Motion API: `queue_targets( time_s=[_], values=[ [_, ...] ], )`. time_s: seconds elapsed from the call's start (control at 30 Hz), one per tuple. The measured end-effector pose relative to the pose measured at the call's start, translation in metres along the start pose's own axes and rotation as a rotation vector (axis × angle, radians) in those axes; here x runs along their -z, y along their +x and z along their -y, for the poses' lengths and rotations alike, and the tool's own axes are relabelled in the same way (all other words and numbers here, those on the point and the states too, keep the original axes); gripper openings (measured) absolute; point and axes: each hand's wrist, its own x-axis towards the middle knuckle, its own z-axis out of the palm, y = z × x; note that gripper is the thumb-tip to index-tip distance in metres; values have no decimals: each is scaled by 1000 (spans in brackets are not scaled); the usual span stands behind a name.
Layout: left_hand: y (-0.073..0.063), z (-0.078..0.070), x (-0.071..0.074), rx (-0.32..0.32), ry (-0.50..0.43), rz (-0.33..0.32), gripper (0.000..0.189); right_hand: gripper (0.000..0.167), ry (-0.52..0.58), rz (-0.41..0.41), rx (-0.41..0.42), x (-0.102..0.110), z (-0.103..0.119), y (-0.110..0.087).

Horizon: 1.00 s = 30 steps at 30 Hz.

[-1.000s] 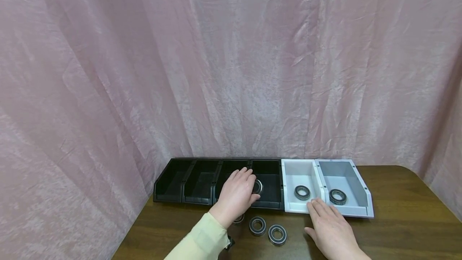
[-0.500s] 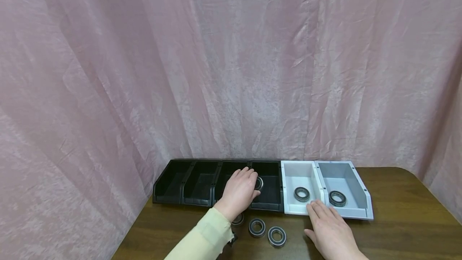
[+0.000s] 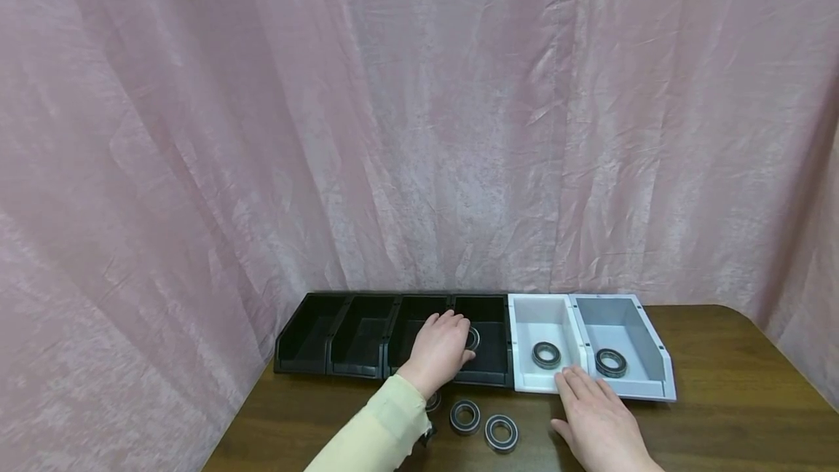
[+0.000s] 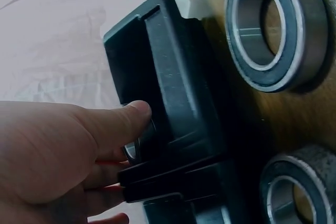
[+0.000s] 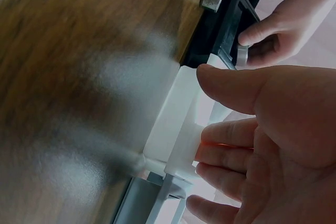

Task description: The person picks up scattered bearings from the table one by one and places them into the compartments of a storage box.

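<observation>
My left hand (image 3: pixel 438 352) pinches a ball bearing (image 3: pixel 475 341) between thumb and fingers, over the front of the rightmost black bin (image 3: pixel 488 374). In the left wrist view the thumb covers most of that bearing (image 4: pixel 131 151). The right hand (image 3: pixel 601 417) lies with straight fingers at the front edge of the white bin (image 3: pixel 539 315), near its border with the light grey bin (image 3: pixel 612 306). One bearing (image 3: pixel 535 355) lies flat in the white bin, and another (image 3: pixel 599 363) in the grey one.
Two bearings, one on the left (image 3: pixel 454 417) and one on the right (image 3: pixel 489 433), lie on the wooden table (image 3: pixel 721 384) before the bins. A third bearing (image 3: pixel 434 405) is partly hidden by the left sleeve (image 3: pixel 376 428). More black bins (image 3: pixel 357 368) continue leftward; a pink curtain (image 3: pixel 419 130) hangs behind.
The left hand has shifted slightly right over the black bin, still holding its bearing. My right hand stays in place at the white bin, and the view has tilted a little.
</observation>
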Motion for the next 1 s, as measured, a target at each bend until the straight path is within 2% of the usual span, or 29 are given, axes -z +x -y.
queue_targets(
  time_s=[0.47, 0.73, 1.0],
  values=[
    [9, -5, -10, 31, 4, 43, 48, 73, 10, 60, -31, 1, 1, 3],
    [12, -10, -19, 12, 96, 11, 46, 73, 0, 68, -37, 0, 2, 5],
    [12, -13, -19, 21, 140, 11, 42, 73, -6, 70, -36, 0, 2, 5]
  ],
)
